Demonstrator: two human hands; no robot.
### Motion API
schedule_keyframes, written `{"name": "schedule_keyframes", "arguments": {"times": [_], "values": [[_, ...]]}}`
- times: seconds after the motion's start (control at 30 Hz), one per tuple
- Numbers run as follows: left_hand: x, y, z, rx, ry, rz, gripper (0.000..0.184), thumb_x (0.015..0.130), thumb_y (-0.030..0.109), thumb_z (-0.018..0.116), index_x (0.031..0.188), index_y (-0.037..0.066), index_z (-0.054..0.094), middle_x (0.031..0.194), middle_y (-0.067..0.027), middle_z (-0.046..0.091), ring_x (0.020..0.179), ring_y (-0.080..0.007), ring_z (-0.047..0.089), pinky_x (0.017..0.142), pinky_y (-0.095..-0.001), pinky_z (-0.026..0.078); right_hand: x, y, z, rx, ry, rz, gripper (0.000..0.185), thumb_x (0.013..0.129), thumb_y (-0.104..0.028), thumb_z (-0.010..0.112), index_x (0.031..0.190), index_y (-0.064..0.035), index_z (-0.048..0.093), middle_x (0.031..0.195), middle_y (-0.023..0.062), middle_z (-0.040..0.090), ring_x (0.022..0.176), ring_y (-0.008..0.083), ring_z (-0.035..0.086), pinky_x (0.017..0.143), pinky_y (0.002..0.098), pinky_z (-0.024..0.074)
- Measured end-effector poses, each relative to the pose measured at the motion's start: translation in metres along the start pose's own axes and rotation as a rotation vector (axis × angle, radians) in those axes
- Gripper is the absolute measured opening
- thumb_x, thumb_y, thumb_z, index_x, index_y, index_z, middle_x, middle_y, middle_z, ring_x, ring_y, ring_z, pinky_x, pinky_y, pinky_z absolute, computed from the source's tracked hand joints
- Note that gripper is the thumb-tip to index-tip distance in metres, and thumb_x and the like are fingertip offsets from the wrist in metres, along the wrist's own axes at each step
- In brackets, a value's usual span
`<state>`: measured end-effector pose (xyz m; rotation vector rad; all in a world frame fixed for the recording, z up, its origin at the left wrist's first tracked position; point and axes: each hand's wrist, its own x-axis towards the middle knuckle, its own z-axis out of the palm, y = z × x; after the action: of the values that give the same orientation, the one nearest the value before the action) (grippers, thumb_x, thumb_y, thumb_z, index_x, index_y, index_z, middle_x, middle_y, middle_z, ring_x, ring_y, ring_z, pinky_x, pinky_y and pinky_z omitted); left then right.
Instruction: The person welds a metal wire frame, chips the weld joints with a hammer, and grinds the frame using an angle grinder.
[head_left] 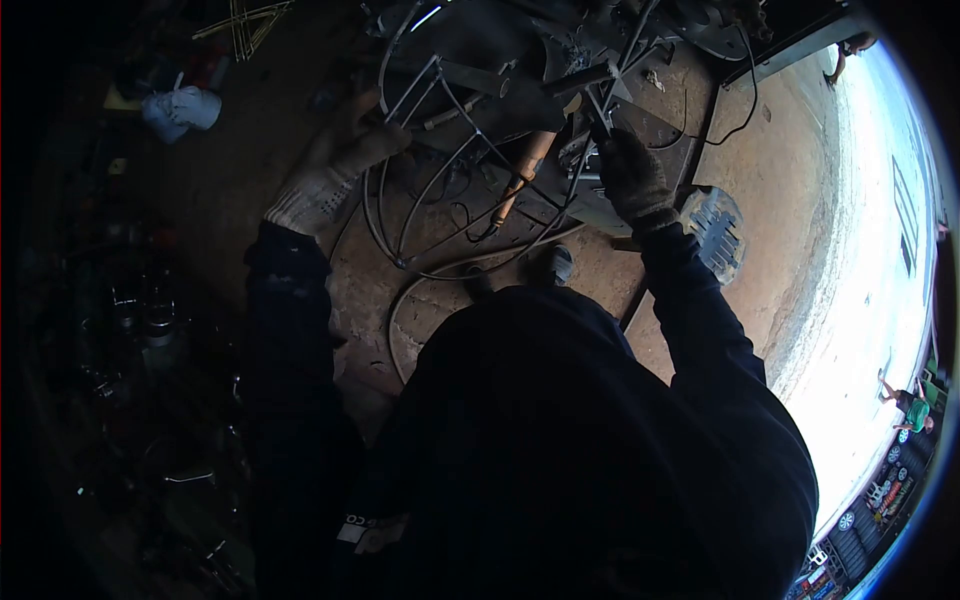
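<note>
My left hand (325, 180), in a pale knitted work glove, reaches to the left side of a frame of bent metal rods (470, 130). Its fingers are apart; whether they touch a rod I cannot tell. In a dark glove, my right hand (636, 180) is closed around a slim metal tool (598, 108) at the frame's right side. The tool's kind is too dark to make out. Between the hands, a copper-coloured cylinder (525, 175) slants among the rods. Dark metal parts lie behind it.
A cable (395, 320) curves over the floor near my shoes (560, 265). A slotted plastic stool top (712, 235) stands right of my right hand. White cloth or gloves (180, 112) lie at upper left; dim metal items (155, 320) fill the left. People are outside at right.
</note>
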<state>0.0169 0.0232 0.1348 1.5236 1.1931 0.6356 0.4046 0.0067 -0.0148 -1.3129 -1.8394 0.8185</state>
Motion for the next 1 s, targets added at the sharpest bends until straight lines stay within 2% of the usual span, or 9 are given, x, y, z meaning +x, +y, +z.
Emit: {"name": "schedule_keyframes", "arguments": {"times": [0.17,0.27,0.33,0.6,0.73,0.8,0.83,0.9,1.0], "values": [[-0.034,0.073,0.020,-0.107,0.154,0.023,0.090,0.082,0.031,0.078,0.149,-0.003,0.028,0.106,-0.0165,0.067,0.098,-0.0222,0.067,0.087,-0.0380,0.054,-0.041,0.022,0.010,0.184,0.202,0.054,0.031,0.100,-0.033,0.059,0.111,-0.0036,0.062,0.080,0.0004,0.061,0.068,0.0076,0.055,0.058,0.0274,0.0464],[-0.039,0.099,0.021,-0.038,0.100,-0.001,0.096,0.081,0.028,0.080,0.152,-0.004,0.022,0.109,-0.0192,0.066,0.102,-0.0246,0.067,0.090,-0.0405,0.054,-0.063,0.006,0.012,0.306,0.202,0.250,0.029,0.099,-0.030,0.060,0.109,-0.0031,0.063,0.080,0.0007,0.062,0.068,0.0098,0.057,0.059,0.0289,0.0466],[-0.030,0.104,0.028,-0.009,0.057,0.023,0.097,0.081,0.027,0.080,0.151,-0.004,0.021,0.111,-0.0206,0.066,0.104,-0.0256,0.067,0.092,-0.0413,0.054,-0.066,0.004,0.014,0.435,0.195,0.524,0.030,0.099,-0.031,0.060,0.108,-0.0027,0.063,0.080,0.0019,0.062,0.068,0.0114,0.057,0.060,0.0304,0.0468],[-0.026,0.107,0.030,-0.009,0.044,0.017,0.093,0.081,0.026,0.081,0.150,-0.003,0.026,0.115,-0.0209,0.065,0.109,-0.0262,0.065,0.094,-0.0416,0.054,-0.078,-0.005,0.014,0.401,0.206,0.570,0.035,0.098,-0.035,0.060,0.111,-0.0025,0.063,0.079,0.0050,0.062,0.068,0.0136,0.058,0.062,0.0320,0.0480],[-0.018,0.069,0.017,-0.017,0.037,0.009,0.076,0.086,0.027,0.076,0.145,-0.002,0.039,0.118,-0.0179,0.065,0.112,-0.0223,0.064,0.096,-0.0373,0.053,-0.079,-0.006,0.013,0.500,0.258,0.621,0.034,0.098,-0.034,0.060,0.111,-0.0030,0.063,0.076,0.0025,0.061,0.065,0.0119,0.058,0.058,0.0307,0.0471],[-0.016,0.037,0.009,-0.165,0.076,-0.222,0.054,0.091,0.029,0.070,0.133,-0.001,0.054,0.120,-0.0134,0.065,0.110,-0.0187,0.064,0.096,-0.0333,0.052,-0.080,-0.004,0.010,0.496,0.248,0.636,0.033,0.098,-0.034,0.060,0.111,-0.0037,0.063,0.075,0.0019,0.061,0.063,0.0110,0.057,0.055,0.0298,0.0461],[-0.015,0.011,0.004,-0.162,0.075,-0.223,0.054,0.091,0.029,0.070,0.133,-0.001,0.054,0.120,-0.0134,0.065,0.110,-0.0187,0.064,0.096,-0.0333,0.052,-0.079,-0.004,0.010,0.486,0.236,0.651,0.033,0.098,-0.034,0.060,0.112,-0.0044,0.064,0.075,0.0012,0.060,0.061,0.0102,0.056,0.053,0.0289,0.0450],[-0.012,-0.047,-0.003,-0.505,0.036,-0.209,0.043,0.096,0.031,0.062,0.126,-0.001,0.061,0.119,-0.0101,0.067,0.110,-0.0178,0.064,0.097,-0.0329,0.051,-0.076,-0.010,0.007,0.476,0.234,0.646,0.033,0.098,-0.035,0.060,0.112,-0.0050,0.064,0.074,0.0011,0.060,0.059,0.0098,0.055,0.051,0.0286,0.0441],[-0.005,-0.097,0.000,-0.409,-0.095,-0.144,0.055,0.102,0.039,0.049,0.135,-0.005,0.049,0.133,-0.0182,0.058,0.119,-0.0266,0.060,0.099,-0.0394,0.051,-0.074,-0.011,0.005,0.479,0.233,0.667,0.033,0.098,-0.035,0.061,0.112,-0.0058,0.064,0.072,0.0010,0.059,0.058,0.0094,0.055,0.050,0.0282,0.0430]]}}
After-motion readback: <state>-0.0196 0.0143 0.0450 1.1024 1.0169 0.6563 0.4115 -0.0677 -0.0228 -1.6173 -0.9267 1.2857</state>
